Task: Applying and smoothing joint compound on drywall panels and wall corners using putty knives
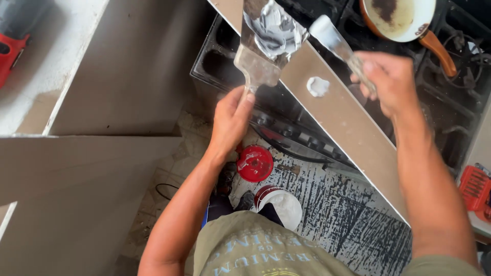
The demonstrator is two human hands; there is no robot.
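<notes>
My left hand (231, 120) grips the handle of a wide metal putty knife (266, 43) whose blade carries a smear of white filler. My right hand (388, 82) holds a narrower putty knife (335, 41) with white filler on its tip, next to the wide blade. Under both tools a long beige board (353, 133) lies slanted across a black gas stove (460, 76). A dab of white filler (317, 86) sits on the board between my hands.
On the floor by my feet stand an open tub of white filler (284, 204) and its red lid (254, 163). A dirty frying pan (401, 18) sits on the stove. Beige panels (76, 168) lean at left. Red tool cases (475, 186) lie at right and top left.
</notes>
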